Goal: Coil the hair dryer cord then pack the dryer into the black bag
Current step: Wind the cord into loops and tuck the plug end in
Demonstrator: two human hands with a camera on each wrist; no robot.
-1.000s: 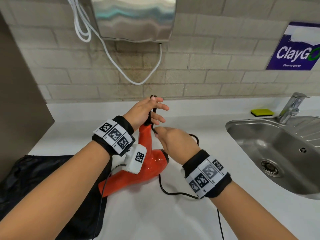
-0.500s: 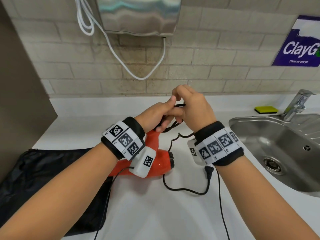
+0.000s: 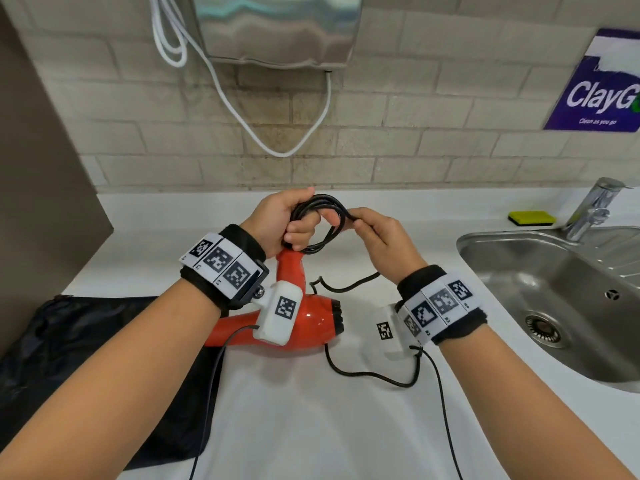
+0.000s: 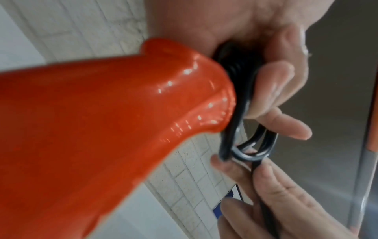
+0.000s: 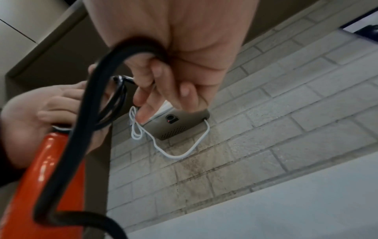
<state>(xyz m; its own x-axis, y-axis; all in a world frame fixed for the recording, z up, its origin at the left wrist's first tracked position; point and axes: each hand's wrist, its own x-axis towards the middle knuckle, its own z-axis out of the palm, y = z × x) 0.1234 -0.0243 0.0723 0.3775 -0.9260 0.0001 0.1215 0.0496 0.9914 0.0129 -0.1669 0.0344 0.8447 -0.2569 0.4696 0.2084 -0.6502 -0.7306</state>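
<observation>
The orange hair dryer (image 3: 304, 320) lies on the white counter with its handle pointing up and away. My left hand (image 3: 282, 221) grips the handle end together with several loops of the black cord (image 3: 320, 221). My right hand (image 3: 381, 233) pinches the cord at the loop's right side; from there the cord trails down over the counter (image 3: 374, 375). The left wrist view shows the orange handle (image 4: 102, 129) and the looped cord (image 4: 245, 148) between both hands. The right wrist view shows the cord (image 5: 90, 103) running from my curled fingers. The black bag (image 3: 86, 358) lies flat at the left, under the dryer's nozzle.
A steel sink (image 3: 554, 299) with a tap (image 3: 595, 209) is at the right, and a yellow-green sponge (image 3: 531, 218) sits behind it. A metal hand dryer (image 3: 277, 29) with a white cable (image 3: 277, 147) hangs on the brick wall. A brown panel (image 3: 41, 168) stands at the left.
My right hand carried the cord up from beside the dryer handle, over to my left hand and round, adding a loop. The left hand now holds a fuller coil at the handle end.
</observation>
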